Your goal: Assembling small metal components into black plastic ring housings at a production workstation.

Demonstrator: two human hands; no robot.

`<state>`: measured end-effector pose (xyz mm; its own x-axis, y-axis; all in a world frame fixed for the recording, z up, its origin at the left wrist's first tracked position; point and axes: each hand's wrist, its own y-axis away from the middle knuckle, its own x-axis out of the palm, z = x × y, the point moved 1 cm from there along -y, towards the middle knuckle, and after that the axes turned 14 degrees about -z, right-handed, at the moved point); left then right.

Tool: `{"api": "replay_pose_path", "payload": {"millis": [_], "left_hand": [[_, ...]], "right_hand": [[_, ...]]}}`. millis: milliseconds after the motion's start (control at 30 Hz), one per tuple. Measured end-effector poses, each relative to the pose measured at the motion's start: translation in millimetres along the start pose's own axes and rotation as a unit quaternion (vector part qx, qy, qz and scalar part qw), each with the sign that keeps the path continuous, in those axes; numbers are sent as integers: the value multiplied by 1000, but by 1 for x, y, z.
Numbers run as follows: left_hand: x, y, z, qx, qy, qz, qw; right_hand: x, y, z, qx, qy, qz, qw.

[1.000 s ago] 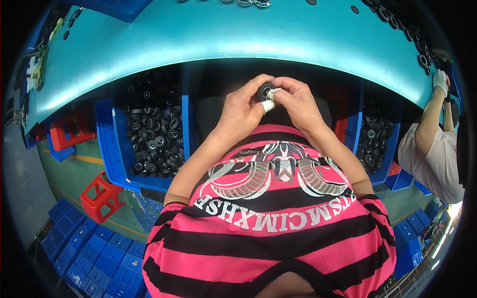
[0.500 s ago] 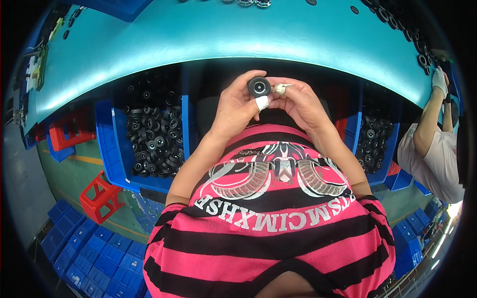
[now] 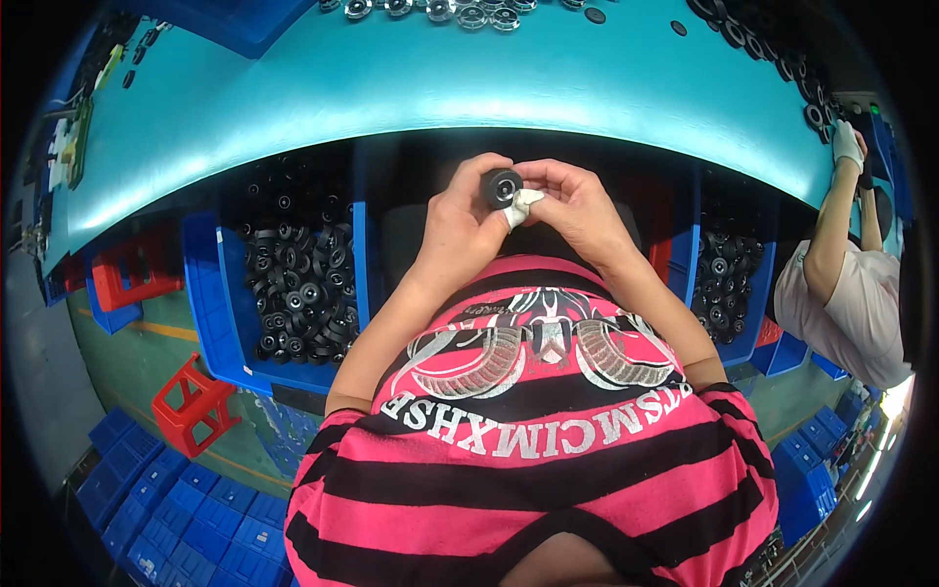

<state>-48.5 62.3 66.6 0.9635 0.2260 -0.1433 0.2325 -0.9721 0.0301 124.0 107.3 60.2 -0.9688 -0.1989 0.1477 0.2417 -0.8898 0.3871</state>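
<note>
blue bins [image 3: 210,293], perhaps black wheels [image 3: 298,284]

We are in a factory assembly workshop. In front of us runs a long teal workbench [image 3: 411,88] with rows of small round metal-and-black parts [image 3: 430,10] laid out along its far edge. Under the bench stand deep blue plastic bins [image 3: 210,293], and the one to our left is heaped with small black rubber-like wheels [image 3: 298,284]; another bin of the same black wheels [image 3: 719,284] sits to our right. Red plastic crates [image 3: 196,401] and stacks of empty blue trays [image 3: 176,509] cover the green floor. At the bench's right end, a co-worker in a pale shirt and white glove [image 3: 846,142] works alongside us.
</note>
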Motion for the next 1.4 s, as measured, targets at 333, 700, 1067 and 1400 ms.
{"api": "replay_pose_path", "payload": {"millis": [333,700,1067,1400], "left_hand": [[2,4,-1,168,-171,-9,971],[-6,-4,7,-157,217,35,963],[-177,8,24,-10,-397,-141,907],[-170,22,15,2,-342,-226,912]], "right_hand": [[-2,-5,-12,-31,74,-2,997],[-5,6,13,16,-16,24,999],[-75,-17,147,-491,342,-207,774],[-201,-145,185,-362,694,-315,537]]}}
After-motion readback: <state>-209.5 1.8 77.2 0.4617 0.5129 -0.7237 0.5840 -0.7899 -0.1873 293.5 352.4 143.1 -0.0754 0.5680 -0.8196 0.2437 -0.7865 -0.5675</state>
